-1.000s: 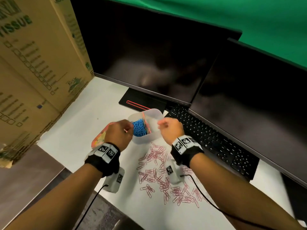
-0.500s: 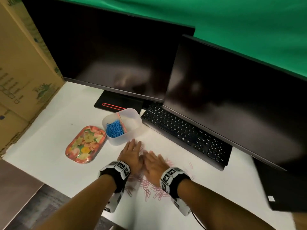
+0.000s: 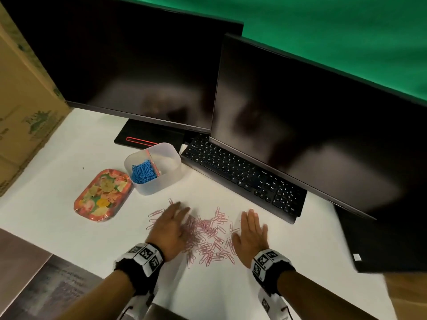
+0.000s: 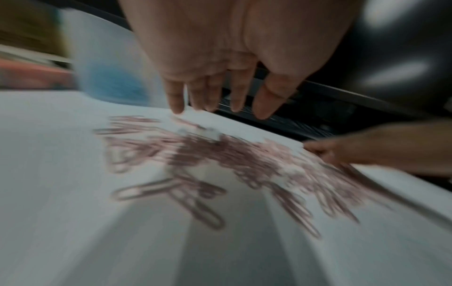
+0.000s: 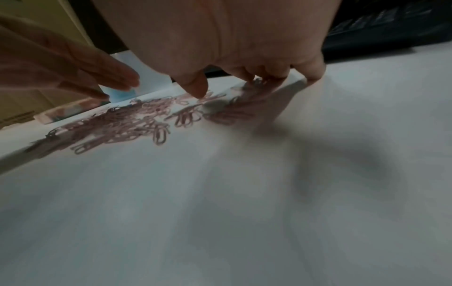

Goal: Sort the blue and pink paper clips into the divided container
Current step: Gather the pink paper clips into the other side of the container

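A pile of pink paper clips (image 3: 209, 236) lies scattered on the white desk, blurred in the left wrist view (image 4: 244, 164) and seen in the right wrist view (image 5: 127, 123). My left hand (image 3: 169, 229) lies flat over the pile's left side with straight fingers (image 4: 220, 96). On the right of the pile my right hand (image 3: 251, 234) is spread flat, its fingertips (image 5: 198, 87) touching clips. Neither hand holds anything. The translucent divided container (image 3: 171, 172) stands beyond the pile, with blue paper clips (image 3: 143, 172) in its left compartment; its right compartment shows no clips.
A floral tray (image 3: 102, 195) lies left of the container. A black keyboard (image 3: 242, 176) and two dark monitors (image 3: 300, 135) stand behind. A cardboard box (image 3: 20, 112) rises at the left. The desk's front edge (image 3: 69, 257) is near my left wrist.
Both hands came down from the container onto the pink clips, first close together, and have now spread apart to the pile's two sides. The camera view shifted right.
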The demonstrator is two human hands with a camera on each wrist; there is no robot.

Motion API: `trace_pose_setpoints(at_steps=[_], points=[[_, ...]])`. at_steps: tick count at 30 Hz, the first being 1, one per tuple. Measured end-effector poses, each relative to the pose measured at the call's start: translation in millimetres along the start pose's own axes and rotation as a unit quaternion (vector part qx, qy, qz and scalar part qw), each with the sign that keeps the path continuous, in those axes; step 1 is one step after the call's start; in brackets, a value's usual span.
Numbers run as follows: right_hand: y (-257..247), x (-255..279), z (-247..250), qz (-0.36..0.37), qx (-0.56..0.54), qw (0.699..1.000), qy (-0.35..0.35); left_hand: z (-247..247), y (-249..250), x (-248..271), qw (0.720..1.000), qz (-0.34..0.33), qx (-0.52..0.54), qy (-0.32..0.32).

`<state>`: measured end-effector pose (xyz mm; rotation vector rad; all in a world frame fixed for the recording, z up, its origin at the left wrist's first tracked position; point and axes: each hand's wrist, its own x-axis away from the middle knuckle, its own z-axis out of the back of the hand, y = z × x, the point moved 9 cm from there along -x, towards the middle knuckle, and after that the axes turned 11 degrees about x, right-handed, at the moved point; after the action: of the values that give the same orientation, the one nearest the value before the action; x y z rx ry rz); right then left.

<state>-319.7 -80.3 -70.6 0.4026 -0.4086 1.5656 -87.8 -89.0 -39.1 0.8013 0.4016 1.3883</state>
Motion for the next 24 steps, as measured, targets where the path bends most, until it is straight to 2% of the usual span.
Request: trace_pose_setpoints(at_steps=[2, 4, 8, 12, 14, 16, 18, 19, 21, 24], points=[[-19.8, -6.5, -0.2, 0.023, -0.007, 1.000, -0.002, 22.7, -25.2, -0.9, 0.996, 0.085, -0.005, 0.036], [-46.6, -11.2, 3.7, 0.063, -0.007, 0.998, -0.002, 28.7, -41.2, -7.5, 0.991, 0.128, -0.035, 0.016], [-92.8, -1.9, 1.7, 0.171, 0.004, 0.985, -0.005, 3.7, -31.9, -20.3, 0.986, 0.081, -0.116, -0.092], [-94.3, 19.7, 0.0, 0.249, -0.039, 0.968, -0.003, -30.1, -10.5, 1.2, 0.975, -0.023, -0.136, -0.173], [-69.1, 24.1, 12.5, 0.210, -0.086, 0.974, 0.022, -31.6, -1.5, 14.3, 0.978, -0.074, -0.101, -0.166], [-27.9, 27.4, 16.7, 0.110, -0.113, 0.987, 0.033, -13.4, -5.6, 20.8, 0.989, -0.071, -0.078, -0.107], [11.4, 35.0, 6.7, 0.015, -0.125, 0.992, 0.011, 11.1, -32.0, 28.2, 0.993, 0.024, -0.099, -0.063], [23.4, 40.4, -0.8, -0.009, -0.113, 0.994, -0.002, 20.7, -47.9, 34.7, 0.987, 0.079, -0.122, -0.063], [31.6, 49.2, -11.7, -0.016, -0.074, 0.997, -0.012, 30.7, -70.7, 45.9, 0.975, 0.152, -0.140, -0.087], [9.4, 46.4, -13.6, 0.003, -0.095, 0.995, 0.002, 30.7, -76.4, 44.2, 0.975, 0.177, -0.086, -0.101]])
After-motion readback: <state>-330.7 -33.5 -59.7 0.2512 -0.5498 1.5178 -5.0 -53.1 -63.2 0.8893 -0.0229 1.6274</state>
